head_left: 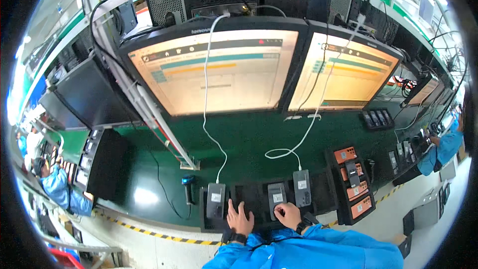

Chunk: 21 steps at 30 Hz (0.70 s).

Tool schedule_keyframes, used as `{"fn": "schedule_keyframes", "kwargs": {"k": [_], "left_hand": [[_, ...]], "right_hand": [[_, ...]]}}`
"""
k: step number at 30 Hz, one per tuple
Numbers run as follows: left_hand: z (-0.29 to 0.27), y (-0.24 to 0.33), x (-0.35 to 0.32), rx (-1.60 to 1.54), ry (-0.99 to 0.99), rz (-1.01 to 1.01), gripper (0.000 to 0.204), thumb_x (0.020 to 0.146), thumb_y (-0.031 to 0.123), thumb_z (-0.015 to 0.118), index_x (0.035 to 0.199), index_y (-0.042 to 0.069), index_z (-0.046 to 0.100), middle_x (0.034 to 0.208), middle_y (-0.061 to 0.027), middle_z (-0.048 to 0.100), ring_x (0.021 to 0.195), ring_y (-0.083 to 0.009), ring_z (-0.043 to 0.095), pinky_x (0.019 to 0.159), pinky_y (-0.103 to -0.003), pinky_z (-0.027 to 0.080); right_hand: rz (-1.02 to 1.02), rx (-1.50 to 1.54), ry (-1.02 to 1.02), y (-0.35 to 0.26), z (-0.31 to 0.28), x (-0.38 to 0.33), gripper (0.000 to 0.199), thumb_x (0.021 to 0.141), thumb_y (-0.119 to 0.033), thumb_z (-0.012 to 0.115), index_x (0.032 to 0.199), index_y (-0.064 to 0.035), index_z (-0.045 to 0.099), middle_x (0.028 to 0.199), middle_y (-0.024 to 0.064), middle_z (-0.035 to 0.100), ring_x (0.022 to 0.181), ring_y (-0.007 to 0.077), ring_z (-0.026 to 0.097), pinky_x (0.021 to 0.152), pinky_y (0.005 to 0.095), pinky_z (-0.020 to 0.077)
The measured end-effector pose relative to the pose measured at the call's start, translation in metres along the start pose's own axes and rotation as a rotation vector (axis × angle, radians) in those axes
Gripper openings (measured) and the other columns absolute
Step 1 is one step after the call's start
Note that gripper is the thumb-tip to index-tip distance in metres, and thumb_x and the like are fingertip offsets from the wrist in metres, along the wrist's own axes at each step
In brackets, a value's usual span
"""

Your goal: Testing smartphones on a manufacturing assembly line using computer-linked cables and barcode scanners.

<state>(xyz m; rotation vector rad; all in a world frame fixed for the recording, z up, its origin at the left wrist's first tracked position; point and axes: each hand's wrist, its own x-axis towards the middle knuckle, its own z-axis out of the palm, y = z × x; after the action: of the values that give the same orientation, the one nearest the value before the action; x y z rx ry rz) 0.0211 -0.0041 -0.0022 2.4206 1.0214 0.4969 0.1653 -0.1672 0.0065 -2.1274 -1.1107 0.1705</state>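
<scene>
A black tray (254,194) with slots lies along the bench's near edge. In it sit a left grey phone (215,200), a middle grey phone (277,193) and a right grey phone (301,187), each bearing a white label. White cables run into the top ends of the outer two; no cable shows on the middle one. My left hand (240,219) hovers at the tray's front, fingers spread, holding nothing. Over the lower end of the middle phone, my right hand (289,215) has its fingers curled into a pinch; what lies between the fingertips is hidden.
Two lit monitors (224,74) (348,69) stand behind the green bench (249,139). A barcode scanner (187,189) is left of the tray, near a metal post (159,124). To the right, another tray (343,214) holds several orange phones (360,207). Co-workers (62,189) sit farther off.
</scene>
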Motion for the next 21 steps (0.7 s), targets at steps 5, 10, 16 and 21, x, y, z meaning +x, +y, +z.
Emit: {"fn": "schedule_keyframes", "kwargs": {"k": [5,10,16,21], "left_hand": [[0.002,-0.003,0.004,-0.073,-0.007,-0.049,0.05,0.07,0.023,0.068,0.117,0.013,0.055,0.144,-0.0276,0.031,0.122,-0.0447,0.043,0.091,-0.051,0.041],[0.002,-0.002,0.004,-0.042,-0.009,-0.074,0.05,0.066,0.023,0.069,0.114,0.014,0.055,0.143,-0.0271,0.033,0.122,-0.045,0.042,0.09,-0.053,0.04],[-0.002,0.006,0.006,-0.008,-0.037,-0.131,0.05,0.065,0.023,0.069,0.113,0.014,0.055,0.141,-0.0272,0.035,0.122,-0.0458,0.042,0.091,-0.052,0.041],[0.003,0.012,0.013,0.073,-0.001,-0.151,0.047,0.066,0.021,0.068,0.11,0.013,0.056,0.138,-0.0265,0.039,0.119,-0.0437,0.046,0.091,-0.049,0.043]], "right_hand": [[0.241,0.267,0.184,-0.008,-0.019,0.033,0.012,0.084,-0.013,0.067,0.09,-0.0025,0.065,0.074,0.008,0.065,0.059,0.0164,0.06,0.057,0.0286,0.0473],[0.256,0.152,0.447,0.025,-0.055,0.079,0.023,0.078,-0.01,0.068,0.099,-0.0037,0.061,0.087,0.0107,0.064,0.081,0.0253,0.062,0.073,0.0365,0.0491],[0.235,-0.251,0.446,0.088,-0.049,0.098,0.038,0.08,-0.031,0.068,0.108,-0.0068,0.059,0.106,0.0146,0.062,0.111,0.0389,0.05,0.095,0.0498,0.0372],[0.271,-0.299,0.336,0.086,-0.045,0.099,0.038,0.085,-0.041,0.061,0.103,-0.008,0.062,0.103,0.0131,0.064,0.112,0.0347,0.05,0.106,0.0527,0.0247]]}}
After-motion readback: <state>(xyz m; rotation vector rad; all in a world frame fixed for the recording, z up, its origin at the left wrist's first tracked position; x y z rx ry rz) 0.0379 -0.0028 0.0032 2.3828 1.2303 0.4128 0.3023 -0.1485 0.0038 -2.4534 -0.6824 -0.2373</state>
